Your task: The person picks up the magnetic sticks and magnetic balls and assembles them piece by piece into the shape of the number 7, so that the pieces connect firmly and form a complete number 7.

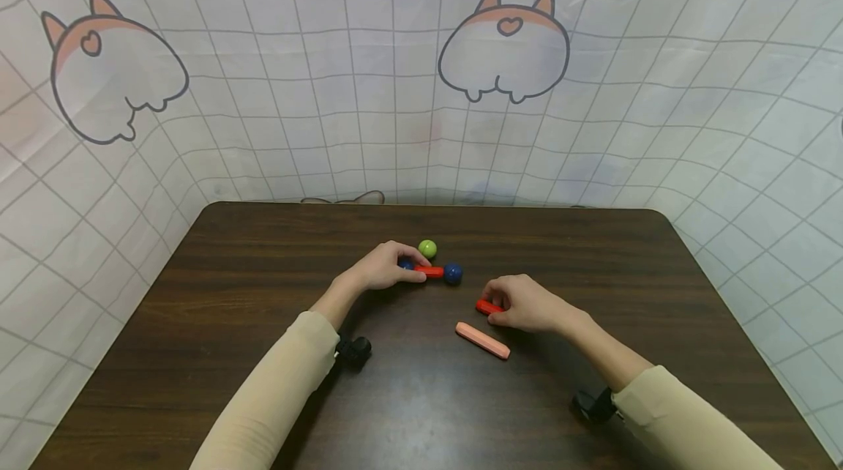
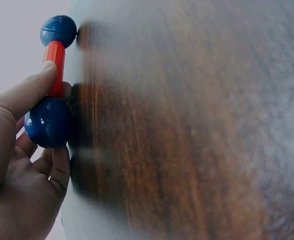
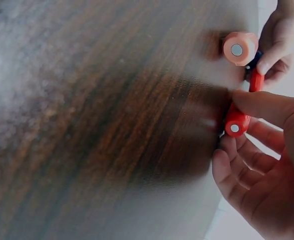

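My left hand [image 1: 384,267] pinches a red rod [image 1: 431,272] between thumb and fingers. A blue ball [image 1: 453,274] sits on one end of that rod, and a second blue ball [image 2: 49,123] is on the other, close to the palm. Nearer the front and to the right, my right hand [image 1: 528,303] grips another red rod [image 1: 489,307] low at the tabletop. A round silver disc shows in this rod's end face in the right wrist view. The hand's fingers hide part of the rod in the head view.
A salmon-pink rod [image 1: 483,340] lies slantwise on the dark wooden table [image 1: 263,382], in front of the right hand. Just behind the left fingertips is a green ball [image 1: 427,249]. A white gridded cloth [image 1: 296,89] hangs beyond the table's back edge.
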